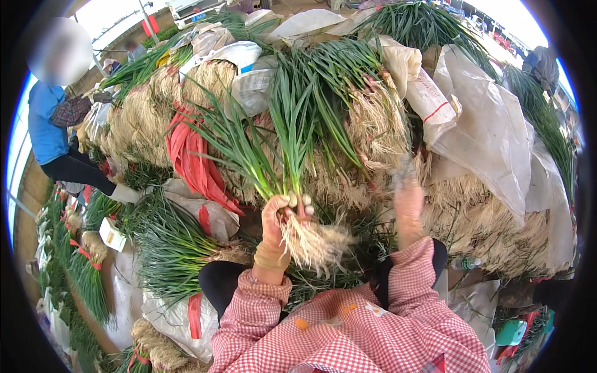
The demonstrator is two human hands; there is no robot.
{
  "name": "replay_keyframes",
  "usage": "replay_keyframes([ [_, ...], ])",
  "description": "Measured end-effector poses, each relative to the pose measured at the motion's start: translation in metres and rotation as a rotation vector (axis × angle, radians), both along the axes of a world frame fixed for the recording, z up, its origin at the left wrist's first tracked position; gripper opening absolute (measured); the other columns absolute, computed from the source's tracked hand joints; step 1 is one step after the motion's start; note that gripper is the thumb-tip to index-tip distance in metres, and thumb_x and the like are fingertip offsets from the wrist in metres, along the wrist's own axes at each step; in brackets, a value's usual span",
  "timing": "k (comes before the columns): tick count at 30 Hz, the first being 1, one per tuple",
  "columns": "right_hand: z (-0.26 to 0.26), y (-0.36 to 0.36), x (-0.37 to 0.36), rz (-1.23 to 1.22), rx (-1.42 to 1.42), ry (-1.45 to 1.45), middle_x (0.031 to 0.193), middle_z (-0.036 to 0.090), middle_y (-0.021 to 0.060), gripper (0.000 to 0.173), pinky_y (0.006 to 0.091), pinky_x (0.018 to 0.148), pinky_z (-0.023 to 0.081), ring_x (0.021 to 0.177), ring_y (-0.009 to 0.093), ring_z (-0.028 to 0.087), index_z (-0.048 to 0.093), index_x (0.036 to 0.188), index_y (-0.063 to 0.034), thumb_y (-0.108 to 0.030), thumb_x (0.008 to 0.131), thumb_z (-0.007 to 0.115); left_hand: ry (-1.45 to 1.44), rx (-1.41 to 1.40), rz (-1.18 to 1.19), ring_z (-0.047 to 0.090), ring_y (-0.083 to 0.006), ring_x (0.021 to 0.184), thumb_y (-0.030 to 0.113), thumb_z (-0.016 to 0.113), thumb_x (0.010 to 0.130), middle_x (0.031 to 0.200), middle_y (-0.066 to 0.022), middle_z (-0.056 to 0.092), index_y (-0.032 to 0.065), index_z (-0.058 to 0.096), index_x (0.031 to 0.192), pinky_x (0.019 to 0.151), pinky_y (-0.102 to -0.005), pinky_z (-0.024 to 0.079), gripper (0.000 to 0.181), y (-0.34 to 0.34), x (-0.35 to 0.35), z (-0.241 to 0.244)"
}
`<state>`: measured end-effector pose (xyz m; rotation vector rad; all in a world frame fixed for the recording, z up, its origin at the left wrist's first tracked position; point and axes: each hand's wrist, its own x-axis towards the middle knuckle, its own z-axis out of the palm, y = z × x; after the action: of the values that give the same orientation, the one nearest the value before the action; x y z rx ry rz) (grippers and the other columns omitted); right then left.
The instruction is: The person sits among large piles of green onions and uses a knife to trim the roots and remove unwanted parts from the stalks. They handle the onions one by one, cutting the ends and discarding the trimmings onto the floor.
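Note:
My left hand [274, 233] is closed around a small bunch of green-leaved plants [293, 154] with pale bulbs and long whitish roots [315, 240], roots towards me. To its right my right hand [409, 210] is raised and blurred by motion; something greyish shows at its fingers, but I cannot tell what it is. Behind both hands lies a heap of the same plants [378, 116], their tan roots facing me. At the left, below the red strips, a larger pile of the plants [179, 252] rests with its leaves to the left.
Red plastic strips [193, 158] hang over the heap. Whitish plastic sheets [485, 126] cover its right side. A person in a blue top [49, 123] stands at the left. Tied bundles [91, 275] lie at the lower left, a plastic bottle [465, 263] and a green container [510, 332] at the right.

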<state>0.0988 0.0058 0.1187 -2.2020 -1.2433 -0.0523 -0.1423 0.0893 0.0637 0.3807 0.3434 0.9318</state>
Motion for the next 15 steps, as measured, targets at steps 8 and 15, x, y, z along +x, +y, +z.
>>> replay_keyframes([
  [8,-0.006,0.017,-0.063,0.096,-0.088,0.531,0.117,0.064,0.0138,0.059,0.0309,0.078,0.054,0.084,0.020,0.065,0.050,0.136,-0.0095,-0.046,0.090,0.059,0.685,0.242,0.127,0.056,-0.0124,0.061,0.003,0.060,0.080,0.078,-0.0057,0.060,0.0009,0.051,0.103,0.052,-0.0235,0.045,0.026,-0.046,0.026,-0.029],
  [15,-0.119,0.067,-0.111,0.205,0.263,0.475,0.091,0.068,0.0149,0.031,0.0376,0.074,0.052,0.083,0.030,0.066,0.060,0.113,-0.0040,-0.027,0.092,0.060,0.442,-0.073,0.332,0.056,-0.0167,0.062,0.001,0.058,0.081,0.081,-0.0062,0.059,0.0078,0.042,0.128,0.054,-0.0282,0.046,0.050,-0.052,0.042,-0.034],
])
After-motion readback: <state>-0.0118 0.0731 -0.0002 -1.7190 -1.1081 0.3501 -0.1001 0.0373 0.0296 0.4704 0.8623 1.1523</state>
